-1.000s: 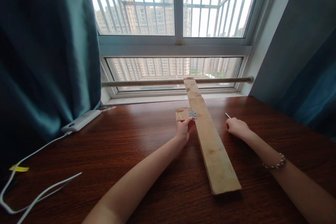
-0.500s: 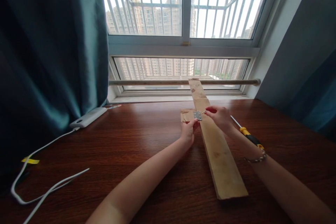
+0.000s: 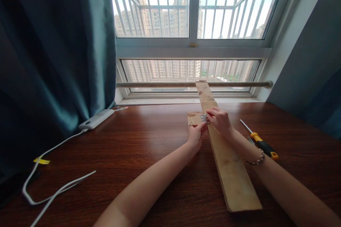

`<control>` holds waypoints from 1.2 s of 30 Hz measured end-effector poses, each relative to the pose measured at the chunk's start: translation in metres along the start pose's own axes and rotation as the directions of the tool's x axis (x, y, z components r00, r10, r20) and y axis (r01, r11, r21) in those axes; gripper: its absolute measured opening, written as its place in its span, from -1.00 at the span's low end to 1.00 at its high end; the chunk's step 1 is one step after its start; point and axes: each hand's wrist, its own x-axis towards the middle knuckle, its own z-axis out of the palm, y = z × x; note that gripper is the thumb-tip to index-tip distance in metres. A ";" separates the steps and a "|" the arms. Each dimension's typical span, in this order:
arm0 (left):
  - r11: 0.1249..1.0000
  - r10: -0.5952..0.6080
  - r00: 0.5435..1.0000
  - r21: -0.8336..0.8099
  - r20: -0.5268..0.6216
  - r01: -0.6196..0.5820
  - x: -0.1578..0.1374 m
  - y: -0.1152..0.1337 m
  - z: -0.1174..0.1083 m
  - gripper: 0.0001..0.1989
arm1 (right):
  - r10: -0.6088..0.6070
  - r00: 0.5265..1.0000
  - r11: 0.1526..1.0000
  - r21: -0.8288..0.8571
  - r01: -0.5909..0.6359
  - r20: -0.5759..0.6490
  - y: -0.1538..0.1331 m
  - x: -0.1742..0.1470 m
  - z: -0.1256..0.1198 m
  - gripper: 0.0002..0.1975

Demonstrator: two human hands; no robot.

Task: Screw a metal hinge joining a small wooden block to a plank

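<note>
A silver metal hinge [image 3: 203, 118] lies across a long wooden board [image 3: 231, 165] and a short wood piece [image 3: 194, 118] at its left side. My left hand [image 3: 195, 136] holds the hinge's near edge between thumb and fingers, against the wood. Over the hinge's right leaf, my right hand [image 3: 220, 118] is closed in a pinch on a small screw, mostly hidden by the fingertips. A screwdriver [image 3: 263, 146] with a yellow and black handle rests on the table to the right of my right forearm.
Small metal pieces [image 3: 250, 140] lie beside the screwdriver, partly behind my forearm. On the left of the brown table [image 3: 128, 163] are a white power strip [image 3: 97, 118], a white cable [image 3: 57, 188] and a yellow tag [image 3: 42, 161]. A rail [image 3: 160, 84] crosses before the window.
My right hand has brought the screw left and down onto the hinge's right leaf. My left hand stays at the hinge. The whole view has shifted slightly.
</note>
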 end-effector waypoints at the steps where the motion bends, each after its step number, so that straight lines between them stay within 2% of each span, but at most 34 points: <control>1: 1.000 0.000 1.000 0.002 0.009 0.000 0.000 0.000 0.000 -0.75 | -0.020 1.000 1.000 -0.021 0.021 0.023 -0.001 0.000 0.000 -0.79; 3: 1.000 -0.003 1.000 0.010 0.014 0.003 0.000 0.001 0.000 -0.74 | -0.014 0.999 0.998 -0.067 0.016 0.032 -0.002 0.001 0.001 -0.78; 5: 1.000 -0.004 1.000 0.016 0.008 0.004 -0.002 0.002 0.001 -0.73 | 0.044 0.999 0.996 -0.079 -0.044 -0.007 -0.003 -0.001 0.001 -0.79; 10: 1.000 0.010 1.000 0.007 0.003 -0.010 -0.005 0.004 0.003 -0.71 | 0.169 0.983 0.983 0.088 -0.162 -0.074 0.000 -0.005 0.001 -0.83; 15: 1.000 0.003 1.000 0.025 -0.012 -0.003 -0.003 0.003 0.002 -0.75 | 0.238 0.965 0.970 0.082 -0.230 -0.110 0.004 -0.004 -0.001 -0.85; 20: 1.000 0.002 1.000 0.023 -0.012 -0.002 -0.003 0.003 0.003 -0.75 | 0.201 0.976 0.977 0.091 -0.193 -0.085 0.004 -0.003 -0.002 -0.85; 24: 1.000 0.003 1.000 0.031 -0.024 -0.003 -0.004 0.005 0.004 -0.78 | 0.045 0.997 0.999 0.026 -0.044 -0.059 0.001 -0.006 0.001 -0.81; 26: 0.999 0.005 1.000 0.038 -0.031 -0.003 -0.005 0.005 0.004 -0.77 | 0.004 0.999 1.000 0.000 -0.004 -0.040 0.000 -0.006 0.002 -0.79; 32: 0.999 0.014 0.999 0.036 -0.032 -0.013 -0.007 0.006 0.006 -0.77 | 0.184 0.979 0.982 0.065 -0.179 -0.083 0.001 -0.004 -0.001 -0.84; 36: 0.999 0.017 0.999 0.041 -0.048 -0.015 -0.006 0.005 0.006 -0.79 | 0.164 0.984 0.985 0.062 -0.160 -0.070 0.001 -0.004 -0.002 -0.84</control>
